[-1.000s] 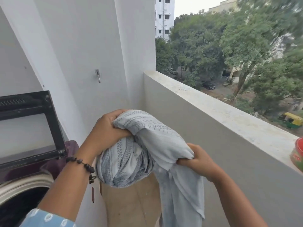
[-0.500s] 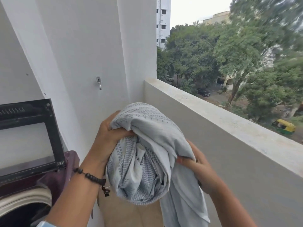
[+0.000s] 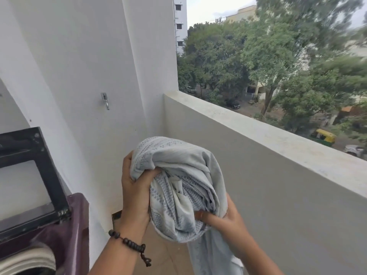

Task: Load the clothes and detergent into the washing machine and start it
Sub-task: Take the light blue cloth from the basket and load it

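Bunching soft, printed grey cloth (image 3: 178, 187), left hand (image 3: 135, 193) and right hand (image 3: 226, 217) grip it tightly

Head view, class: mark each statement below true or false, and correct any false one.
1. Both hands grip the bundled pale blue patterned cloth. True.
2. The left hand wears a dark beaded bracelet at the wrist. True.
3. The cloth already lies inside the maroon washing machine. False: it is held in the air to the right of the machine.
4. The right hand rests on the balcony's grey parapet wall. False: it holds the cloth's lower part.
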`<state>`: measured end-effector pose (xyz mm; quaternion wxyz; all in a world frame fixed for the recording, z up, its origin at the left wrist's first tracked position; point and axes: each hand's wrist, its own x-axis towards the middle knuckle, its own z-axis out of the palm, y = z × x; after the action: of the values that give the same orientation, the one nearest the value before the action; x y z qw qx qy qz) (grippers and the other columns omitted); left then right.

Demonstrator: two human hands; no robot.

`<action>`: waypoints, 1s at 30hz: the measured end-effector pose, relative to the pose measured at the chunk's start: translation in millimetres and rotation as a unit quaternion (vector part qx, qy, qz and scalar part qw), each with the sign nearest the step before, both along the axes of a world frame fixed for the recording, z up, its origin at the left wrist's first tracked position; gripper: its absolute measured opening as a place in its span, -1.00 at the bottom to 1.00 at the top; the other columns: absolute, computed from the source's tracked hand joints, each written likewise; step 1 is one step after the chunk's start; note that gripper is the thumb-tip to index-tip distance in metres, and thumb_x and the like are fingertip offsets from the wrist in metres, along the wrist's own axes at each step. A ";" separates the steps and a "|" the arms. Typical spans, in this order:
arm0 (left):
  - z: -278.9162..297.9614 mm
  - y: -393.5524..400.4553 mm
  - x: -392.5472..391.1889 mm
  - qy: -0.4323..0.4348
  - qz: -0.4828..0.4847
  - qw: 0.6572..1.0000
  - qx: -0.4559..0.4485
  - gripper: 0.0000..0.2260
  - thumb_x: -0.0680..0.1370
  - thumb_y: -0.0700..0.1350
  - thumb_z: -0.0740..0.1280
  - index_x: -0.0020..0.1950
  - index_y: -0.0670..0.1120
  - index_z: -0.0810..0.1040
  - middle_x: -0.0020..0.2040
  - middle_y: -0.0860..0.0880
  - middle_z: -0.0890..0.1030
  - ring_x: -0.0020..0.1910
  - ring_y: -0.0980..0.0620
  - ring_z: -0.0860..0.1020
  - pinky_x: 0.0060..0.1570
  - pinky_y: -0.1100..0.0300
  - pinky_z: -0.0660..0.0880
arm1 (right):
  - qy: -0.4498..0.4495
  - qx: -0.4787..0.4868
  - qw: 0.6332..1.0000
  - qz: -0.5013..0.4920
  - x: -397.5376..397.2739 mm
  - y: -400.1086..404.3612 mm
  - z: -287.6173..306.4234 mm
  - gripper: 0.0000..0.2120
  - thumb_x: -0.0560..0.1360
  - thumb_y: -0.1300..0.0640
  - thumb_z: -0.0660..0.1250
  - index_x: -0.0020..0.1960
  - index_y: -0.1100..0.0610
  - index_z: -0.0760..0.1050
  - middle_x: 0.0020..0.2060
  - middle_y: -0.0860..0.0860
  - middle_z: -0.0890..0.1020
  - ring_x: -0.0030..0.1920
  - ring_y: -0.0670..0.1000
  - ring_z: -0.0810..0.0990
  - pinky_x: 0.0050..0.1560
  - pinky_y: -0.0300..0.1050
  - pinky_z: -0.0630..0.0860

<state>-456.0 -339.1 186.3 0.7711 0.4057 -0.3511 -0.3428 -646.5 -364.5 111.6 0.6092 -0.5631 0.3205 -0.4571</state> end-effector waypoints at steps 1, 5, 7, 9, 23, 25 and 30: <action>-4.9 -0.3 6.2 -0.001 -0.020 1.000 0.024 -0.51 0.25 -0.21 0.49 0.16 -0.05 0.53 0.01 -0.07 0.67 0.00 -0.05 0.66 -0.14 0.13 0.61 | 0.000 -0.002 1.000 -0.014 -1.6 -4.8 1.0 -0.32 0.25 0.24 0.56 0.31 -0.01 0.45 0.15 -0.01 0.66 0.17 0.03 0.63 0.13 -0.02 0.58; -14.5 7.6 33.0 -0.090 -0.170 0.970 0.145 -0.27 0.31 -0.20 0.55 0.44 -0.03 0.35 0.26 -0.17 0.58 0.09 0.00 0.65 -0.15 0.25 0.59 | 0.044 -0.046 0.995 -0.072 -15.6 -24.1 12.0 -0.41 0.18 0.30 0.51 0.19 0.01 0.54 0.01 -0.01 0.69 0.05 0.02 0.66 0.01 -0.07 0.60; -16.6 13.0 43.4 -0.168 -0.198 0.944 0.204 -0.10 0.40 -0.28 0.54 0.55 0.15 0.11 0.43 -0.01 0.42 0.24 0.14 0.55 -0.15 0.39 0.55 | 0.098 -0.083 0.987 -0.093 -21.6 -31.9 20.2 -0.43 0.17 0.29 0.48 0.15 -0.03 0.56 -0.06 -0.07 0.69 -0.03 -0.08 0.66 -0.08 -0.23 0.54; -14.0 14.9 50.8 -0.254 -0.207 0.917 0.229 0.04 0.37 -0.14 0.58 0.55 0.28 -0.10 0.54 0.13 0.14 0.47 0.21 0.22 0.03 0.44 0.49 | 0.168 -0.150 0.970 -0.096 -24.1 -38.8 29.9 -0.45 0.19 0.30 0.47 0.10 -0.12 0.56 -0.10 -0.10 0.68 -0.07 -0.14 0.64 -0.09 -0.26 0.51; -11.3 -1.7 -11.5 -0.579 -0.098 0.803 0.100 0.07 0.26 -0.06 0.58 0.51 0.33 -0.07 -0.01 0.11 0.63 -0.13 0.08 0.61 0.03 0.02 0.56 | 0.344 -0.353 0.868 0.059 -4.8 -25.4 85.9 -0.44 0.32 0.27 0.47 0.26 -0.04 0.45 0.09 -0.10 0.56 0.10 -0.18 0.53 0.06 -0.28 0.46; -10.6 -3.2 -4.7 -0.520 -0.089 0.846 0.081 0.03 0.23 -0.09 0.62 0.49 0.32 0.05 -0.04 0.10 0.64 -0.13 0.09 0.64 -0.08 0.01 0.60 | 0.289 -0.280 0.913 0.064 -12.7 -24.3 77.6 -0.32 0.35 0.24 0.53 0.38 -0.06 0.36 0.24 -0.13 0.52 0.27 -0.23 0.46 0.23 -0.33 0.40; 10.4 -14.0 16.5 -0.369 -0.061 0.927 -0.024 -0.03 0.21 -0.06 0.58 0.52 0.08 0.14 0.23 -0.10 0.59 0.01 0.00 0.65 -0.03 0.16 0.58 | 0.226 -0.124 0.959 0.121 -36.5 -32.0 40.6 0.03 0.25 -0.01 0.62 0.54 -0.15 0.08 0.46 -0.20 0.32 0.46 -0.14 0.31 0.46 0.07 0.28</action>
<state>-439.5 -353.1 196.7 0.5739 0.4627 -0.6433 -0.2068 -683.0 -396.5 152.3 0.4965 -0.7576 0.3202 -0.2774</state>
